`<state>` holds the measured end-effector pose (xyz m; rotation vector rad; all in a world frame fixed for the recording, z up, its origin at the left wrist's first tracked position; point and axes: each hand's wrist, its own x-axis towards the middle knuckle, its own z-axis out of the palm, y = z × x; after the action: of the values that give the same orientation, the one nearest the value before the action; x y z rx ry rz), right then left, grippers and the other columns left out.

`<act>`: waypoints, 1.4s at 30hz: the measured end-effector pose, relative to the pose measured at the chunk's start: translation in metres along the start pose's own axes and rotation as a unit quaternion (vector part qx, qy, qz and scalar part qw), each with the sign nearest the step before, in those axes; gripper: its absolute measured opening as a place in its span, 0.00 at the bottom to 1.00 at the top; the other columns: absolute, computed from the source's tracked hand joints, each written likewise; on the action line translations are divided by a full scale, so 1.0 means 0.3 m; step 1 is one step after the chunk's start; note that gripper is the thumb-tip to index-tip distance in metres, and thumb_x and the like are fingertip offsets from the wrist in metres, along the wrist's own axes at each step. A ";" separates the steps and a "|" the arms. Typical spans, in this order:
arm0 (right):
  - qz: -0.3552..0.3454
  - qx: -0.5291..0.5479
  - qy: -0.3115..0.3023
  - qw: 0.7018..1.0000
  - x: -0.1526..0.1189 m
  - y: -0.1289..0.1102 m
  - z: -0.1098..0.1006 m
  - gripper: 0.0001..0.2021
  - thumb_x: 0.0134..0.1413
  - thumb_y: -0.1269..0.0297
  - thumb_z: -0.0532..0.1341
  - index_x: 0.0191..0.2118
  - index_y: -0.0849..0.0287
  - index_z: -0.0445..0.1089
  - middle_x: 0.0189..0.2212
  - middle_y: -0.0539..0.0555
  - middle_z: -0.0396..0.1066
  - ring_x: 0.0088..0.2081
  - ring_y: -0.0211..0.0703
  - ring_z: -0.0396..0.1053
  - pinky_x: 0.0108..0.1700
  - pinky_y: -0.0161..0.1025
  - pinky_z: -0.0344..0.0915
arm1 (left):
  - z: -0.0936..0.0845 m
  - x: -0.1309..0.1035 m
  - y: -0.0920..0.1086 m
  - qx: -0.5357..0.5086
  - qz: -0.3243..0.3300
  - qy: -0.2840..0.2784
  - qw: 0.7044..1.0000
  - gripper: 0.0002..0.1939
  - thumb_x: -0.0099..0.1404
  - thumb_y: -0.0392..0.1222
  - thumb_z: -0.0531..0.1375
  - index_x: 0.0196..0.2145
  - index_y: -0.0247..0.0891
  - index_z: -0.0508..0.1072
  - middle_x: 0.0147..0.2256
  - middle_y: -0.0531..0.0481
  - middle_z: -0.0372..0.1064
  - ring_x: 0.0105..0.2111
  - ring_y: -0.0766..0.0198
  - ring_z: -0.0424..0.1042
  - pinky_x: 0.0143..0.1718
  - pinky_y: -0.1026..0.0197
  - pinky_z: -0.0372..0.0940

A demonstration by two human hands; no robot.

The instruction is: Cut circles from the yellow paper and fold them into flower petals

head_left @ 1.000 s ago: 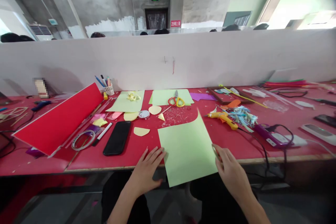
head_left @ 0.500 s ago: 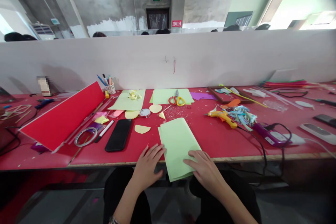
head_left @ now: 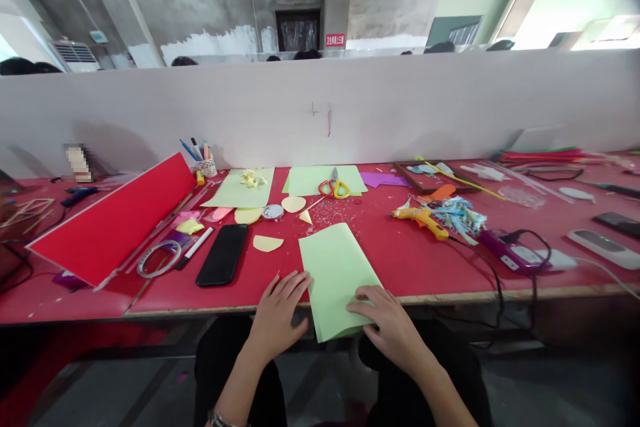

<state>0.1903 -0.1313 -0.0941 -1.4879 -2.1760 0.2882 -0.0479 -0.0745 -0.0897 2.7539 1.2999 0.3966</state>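
A folded sheet of light green paper [head_left: 334, 267] lies in front of me, its near end sticking out past the table's front edge. My left hand [head_left: 281, 313] rests at the paper's left edge, fingers stretched out and fingertips touching it. At the lower right edge, my right hand [head_left: 387, 321] holds the paper, with fingers bent over its top face. Beyond the paper are a small pale yellow cone-like piece [head_left: 306, 216] and a cut pale yellow half-round [head_left: 267, 243].
A black phone [head_left: 223, 255] lies left, near a tape roll [head_left: 160, 259] and a leaning red board [head_left: 117, 220]. Scissors [head_left: 335, 187] rest on green sheets at the back. To the right are a yellow glue gun [head_left: 423, 219], a purple box [head_left: 515, 255] and cables.
The paper's two layers lie more closely lined up at the top left. Both hands stay in nearly the same place on it. The whole view has shifted slightly.
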 end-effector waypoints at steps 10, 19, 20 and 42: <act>0.013 0.009 -0.005 1.000 0.001 -0.008 -0.005 0.22 0.38 0.85 0.54 0.40 0.60 0.74 0.40 0.59 0.69 0.44 0.52 0.66 0.46 0.47 0.64 | 0.001 -0.001 -0.006 -0.014 -0.001 -0.008 1.000 0.32 0.56 0.38 0.54 0.59 0.42 0.59 0.61 0.53 0.56 0.60 0.57 0.56 0.61 0.50 0.49; 0.029 0.160 0.011 0.987 0.025 -0.002 -0.101 0.17 0.42 0.60 0.68 0.41 0.58 0.72 0.41 0.59 0.69 0.44 0.51 0.67 0.47 0.45 0.64 | 0.032 0.008 -0.007 0.013 0.005 0.037 0.999 0.26 0.59 0.37 0.54 0.57 0.41 0.62 0.58 0.50 0.62 0.57 0.58 0.61 0.58 0.51 0.54; 0.057 0.191 0.047 0.979 0.044 0.016 -0.118 0.16 0.44 0.59 0.67 0.41 0.58 0.72 0.42 0.59 0.69 0.45 0.52 0.67 0.48 0.46 0.63 | 0.037 0.009 -0.007 0.013 0.006 0.046 0.999 0.25 0.60 0.37 0.54 0.56 0.42 0.63 0.57 0.50 0.63 0.57 0.58 0.61 0.58 0.51 0.54; 0.185 0.506 0.153 0.829 0.242 0.088 -0.084 0.17 0.47 0.55 0.61 0.42 0.58 0.65 0.39 0.56 0.75 0.35 0.50 0.74 0.35 0.44 0.71 | -0.030 0.106 0.021 -0.530 -0.200 0.136 0.813 0.30 0.59 0.52 0.57 0.55 0.35 0.58 0.52 0.35 0.65 0.48 0.54 0.70 0.45 0.54 0.67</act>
<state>0.2035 -0.0570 -0.0642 -1.1511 -1.0961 1.0564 -0.0263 -0.0546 -0.0735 1.4878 1.1262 1.0856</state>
